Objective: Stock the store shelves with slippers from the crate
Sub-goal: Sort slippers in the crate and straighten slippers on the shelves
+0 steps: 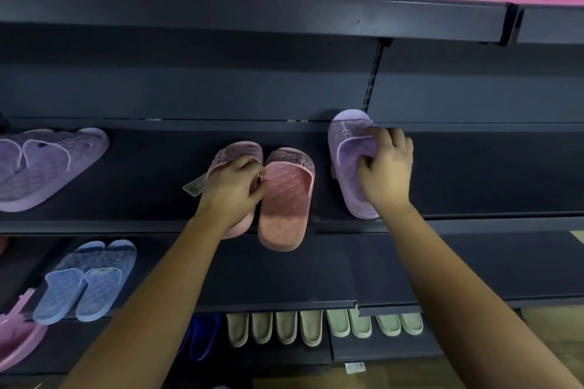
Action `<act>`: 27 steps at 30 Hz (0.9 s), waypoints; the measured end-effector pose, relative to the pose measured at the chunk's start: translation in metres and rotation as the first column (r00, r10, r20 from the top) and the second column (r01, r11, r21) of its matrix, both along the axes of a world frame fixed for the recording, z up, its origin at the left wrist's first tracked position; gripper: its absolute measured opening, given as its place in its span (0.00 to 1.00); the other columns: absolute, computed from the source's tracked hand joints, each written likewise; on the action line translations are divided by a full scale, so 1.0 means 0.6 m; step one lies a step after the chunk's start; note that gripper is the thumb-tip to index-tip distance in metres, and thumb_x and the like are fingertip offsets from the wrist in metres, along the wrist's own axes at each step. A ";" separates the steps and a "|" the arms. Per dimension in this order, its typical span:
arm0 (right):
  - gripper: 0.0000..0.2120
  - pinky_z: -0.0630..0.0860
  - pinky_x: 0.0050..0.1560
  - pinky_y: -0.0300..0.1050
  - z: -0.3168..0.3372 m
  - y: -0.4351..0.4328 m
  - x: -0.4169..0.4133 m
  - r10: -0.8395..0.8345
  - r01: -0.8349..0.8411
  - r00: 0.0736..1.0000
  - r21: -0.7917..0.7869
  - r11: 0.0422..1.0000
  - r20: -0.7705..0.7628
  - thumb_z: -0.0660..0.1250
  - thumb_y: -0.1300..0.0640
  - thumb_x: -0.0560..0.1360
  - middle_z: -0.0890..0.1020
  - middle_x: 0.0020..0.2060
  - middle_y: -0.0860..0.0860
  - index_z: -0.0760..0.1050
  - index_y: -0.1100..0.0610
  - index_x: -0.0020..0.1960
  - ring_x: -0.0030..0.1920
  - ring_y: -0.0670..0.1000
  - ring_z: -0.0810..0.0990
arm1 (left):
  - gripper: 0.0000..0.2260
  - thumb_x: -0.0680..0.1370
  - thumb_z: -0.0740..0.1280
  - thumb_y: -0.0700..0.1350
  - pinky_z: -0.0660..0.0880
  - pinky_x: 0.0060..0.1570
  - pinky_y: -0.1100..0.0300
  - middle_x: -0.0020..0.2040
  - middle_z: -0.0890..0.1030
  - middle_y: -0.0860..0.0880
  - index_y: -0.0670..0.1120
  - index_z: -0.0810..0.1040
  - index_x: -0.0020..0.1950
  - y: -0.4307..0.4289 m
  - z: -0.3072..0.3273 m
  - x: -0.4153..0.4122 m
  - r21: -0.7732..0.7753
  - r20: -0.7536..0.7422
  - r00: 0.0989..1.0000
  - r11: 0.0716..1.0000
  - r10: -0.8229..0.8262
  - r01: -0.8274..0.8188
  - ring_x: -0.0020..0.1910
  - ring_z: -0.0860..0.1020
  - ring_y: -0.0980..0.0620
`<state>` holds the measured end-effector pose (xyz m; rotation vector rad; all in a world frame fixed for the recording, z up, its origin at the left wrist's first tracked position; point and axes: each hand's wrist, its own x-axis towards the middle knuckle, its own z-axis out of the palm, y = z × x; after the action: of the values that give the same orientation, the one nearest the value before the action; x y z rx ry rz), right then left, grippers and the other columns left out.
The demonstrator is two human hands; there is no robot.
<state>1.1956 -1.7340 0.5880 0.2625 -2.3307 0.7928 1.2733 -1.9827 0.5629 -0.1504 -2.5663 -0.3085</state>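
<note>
Slippers were held on the middle shelf (142, 174) by both hands.
A quilted pink pair (286, 199) was laid side by side, toes to the back, heels past the front edge. The left hand (235, 185) was curled over the left one's strap, beside a paper tag (194, 186). A quilted lilac slipper (346, 148) with a pale strap edge was gripped at the strap by the right hand (387, 167), near the pair but apart. Much of the left pink slipper and the lilac one's right side were covered by the hands. Whether a second lay beneath the lilac one could not be told.
</note>
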 end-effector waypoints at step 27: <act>0.30 0.72 0.48 0.41 -0.042 -0.193 0.043 0.287 -0.355 0.791 0.022 0.935 0.541 0.71 0.46 0.69 0.76 0.56 0.59 0.71 0.60 0.65 0.54 0.58 0.77 | 0.40 0.64 0.75 0.59 0.68 0.63 0.47 0.62 0.75 0.42 0.50 0.63 0.72 -0.078 -0.029 0.057 0.441 0.212 0.911 0.797 0.355 -0.413 0.62 0.70 0.40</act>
<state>1.2214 -1.8499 0.5627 0.5710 -2.9155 0.9837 1.3074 -2.0293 0.5457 0.5871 -2.4693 -0.7961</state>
